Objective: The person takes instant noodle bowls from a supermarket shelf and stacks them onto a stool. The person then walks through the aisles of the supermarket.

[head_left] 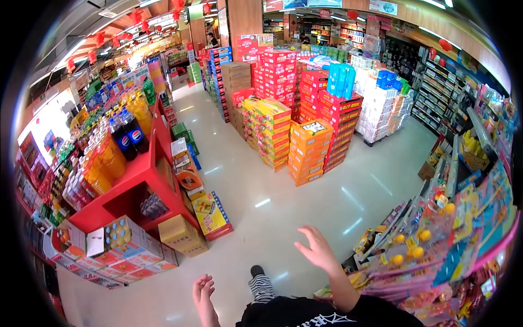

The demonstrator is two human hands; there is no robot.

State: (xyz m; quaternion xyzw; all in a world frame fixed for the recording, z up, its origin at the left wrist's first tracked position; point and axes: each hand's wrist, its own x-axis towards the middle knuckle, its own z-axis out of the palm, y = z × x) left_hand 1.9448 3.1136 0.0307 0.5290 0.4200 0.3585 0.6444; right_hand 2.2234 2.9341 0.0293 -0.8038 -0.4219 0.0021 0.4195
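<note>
My left hand is raised at the bottom of the head view, fingers loosely bent and apart, with nothing in it. Over the pale tiled floor, my right hand reaches forward with thumb and fingers spread, also holding nothing. Neither hand touches any goods. Nearest to the left hand is a brown carton on the floor, beside a yellow carton. To the right of my right hand hang packaged toys with yellow balls on a rack.
A red display stand with drink bottles runs along the left. Stacked orange cartons and red cartons stand ahead. White-wrapped packs sit on a pallet farther right. My shoe is on the floor.
</note>
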